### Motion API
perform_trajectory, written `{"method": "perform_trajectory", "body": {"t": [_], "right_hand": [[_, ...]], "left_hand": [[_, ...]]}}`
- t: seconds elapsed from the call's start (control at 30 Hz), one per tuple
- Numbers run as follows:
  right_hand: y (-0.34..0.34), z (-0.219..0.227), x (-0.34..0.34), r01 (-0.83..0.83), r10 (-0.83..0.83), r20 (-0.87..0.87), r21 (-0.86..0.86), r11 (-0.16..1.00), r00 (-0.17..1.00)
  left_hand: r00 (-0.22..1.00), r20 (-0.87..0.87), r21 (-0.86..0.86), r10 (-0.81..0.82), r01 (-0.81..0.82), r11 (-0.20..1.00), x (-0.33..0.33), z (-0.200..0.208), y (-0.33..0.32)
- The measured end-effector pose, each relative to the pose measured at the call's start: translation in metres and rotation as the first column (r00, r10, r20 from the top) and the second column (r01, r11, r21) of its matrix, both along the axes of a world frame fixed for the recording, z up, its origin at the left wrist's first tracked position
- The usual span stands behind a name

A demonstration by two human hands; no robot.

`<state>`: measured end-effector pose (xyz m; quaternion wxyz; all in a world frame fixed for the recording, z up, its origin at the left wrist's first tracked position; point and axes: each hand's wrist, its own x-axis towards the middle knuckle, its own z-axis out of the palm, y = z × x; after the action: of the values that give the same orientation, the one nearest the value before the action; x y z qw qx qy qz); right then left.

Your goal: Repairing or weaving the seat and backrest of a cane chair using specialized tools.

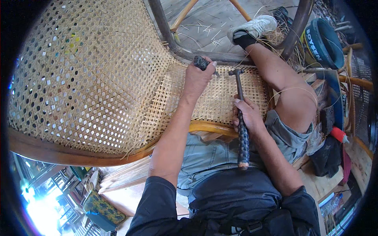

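Steadily now: my left hand point(195, 82) is curled tight round a dark-handled tool point(201, 63) over the woven cane's point(216, 103) far edge; my right hand point(249, 115) grips the hammer point(239, 88) (head just right). Square, light taps would spare strands.

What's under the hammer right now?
Under the hammer: woven cane around its head, the wooden rail and grey shorts along its handle. Whatever lies directly beneath the hammer or right hand is covered.
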<state>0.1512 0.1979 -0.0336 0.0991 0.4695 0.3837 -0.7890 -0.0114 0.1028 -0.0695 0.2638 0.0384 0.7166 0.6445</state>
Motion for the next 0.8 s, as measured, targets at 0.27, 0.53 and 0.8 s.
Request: {"method": "perform_trajectory", "body": {"t": [0.27, 0.53, 0.8], "right_hand": [[-0.01, 0.003, -0.003, 0.076, -0.076, -0.028, -0.025, 0.997, 0.997], [-0.006, 0.012, 0.003, -0.054, 0.054, 0.017, -0.007, 0.999, 0.998], [-0.013, 0.016, 0.003, 0.035, -0.036, -0.004, -0.049, 0.998, 0.999]], "left_hand": [[0.983, -0.149, -0.049, -0.105, 0.099, 0.994, 0.003, -0.011, 0.004], [0.999, -0.041, -0.011, -0.011, 0.01, 1.0, 0.008, 0.011, -0.001], [0.994, -0.097, -0.024, -0.044, 0.042, 0.999, 0.015, 0.002, -0.003]]}}
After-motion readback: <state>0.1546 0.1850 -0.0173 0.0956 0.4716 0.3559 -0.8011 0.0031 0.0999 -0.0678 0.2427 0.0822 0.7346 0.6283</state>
